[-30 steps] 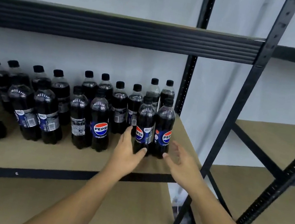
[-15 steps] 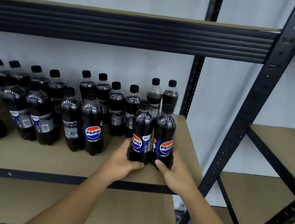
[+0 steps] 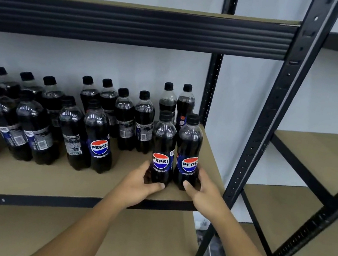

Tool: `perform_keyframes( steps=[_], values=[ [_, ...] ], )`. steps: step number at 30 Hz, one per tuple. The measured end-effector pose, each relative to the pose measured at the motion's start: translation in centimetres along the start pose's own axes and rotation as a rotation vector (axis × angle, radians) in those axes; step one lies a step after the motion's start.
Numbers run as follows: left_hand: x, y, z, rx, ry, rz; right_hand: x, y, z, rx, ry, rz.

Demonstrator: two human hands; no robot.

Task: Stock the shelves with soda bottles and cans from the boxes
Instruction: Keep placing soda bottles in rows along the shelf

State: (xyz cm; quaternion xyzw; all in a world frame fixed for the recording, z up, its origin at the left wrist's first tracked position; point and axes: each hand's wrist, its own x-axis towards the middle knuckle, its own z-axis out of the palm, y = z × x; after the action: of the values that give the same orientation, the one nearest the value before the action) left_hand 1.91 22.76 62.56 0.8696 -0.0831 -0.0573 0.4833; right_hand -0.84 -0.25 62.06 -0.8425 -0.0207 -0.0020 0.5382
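Two dark Pepsi bottles stand side by side at the right front of the middle shelf (image 3: 87, 183). My left hand (image 3: 143, 181) grips the base of the left bottle (image 3: 163, 147), thumb across its front. My right hand (image 3: 202, 189) grips the base of the right bottle (image 3: 189, 149) from the right side. Both labels face me. Several more Pepsi bottles (image 3: 100, 134) stand in rows to the left and behind, reaching back to the wall.
A black metal upright (image 3: 277, 114) rises just right of my right hand. The upper shelf beam (image 3: 136, 24) runs overhead. A lower shelf (image 3: 144, 242) lies beneath, and another rack's shelves (image 3: 327, 150) stand to the right.
A second ago both hands were open in front of the two bottles. They closed round the bottle bases and now hold them; my view has drawn closer.
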Motion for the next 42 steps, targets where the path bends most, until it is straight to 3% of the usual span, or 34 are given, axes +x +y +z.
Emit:
perform_keyframes(
  steps=[7, 23, 42],
  values=[
    [-0.5, 0.3, 0.4, -0.064, 0.095, 0.009, -0.1, -0.3, 0.5, -0.024, 0.102, 0.006],
    [0.0, -1.1, -1.2, -0.207, -0.059, 0.06, -0.4, -0.8, 1.2, -0.021, 0.189, 0.005],
    [-0.3, -1.1, -0.9, -0.136, -0.097, 0.11, -2.6, 0.2, 0.4, -0.03, 0.221, -0.014]
  ],
)
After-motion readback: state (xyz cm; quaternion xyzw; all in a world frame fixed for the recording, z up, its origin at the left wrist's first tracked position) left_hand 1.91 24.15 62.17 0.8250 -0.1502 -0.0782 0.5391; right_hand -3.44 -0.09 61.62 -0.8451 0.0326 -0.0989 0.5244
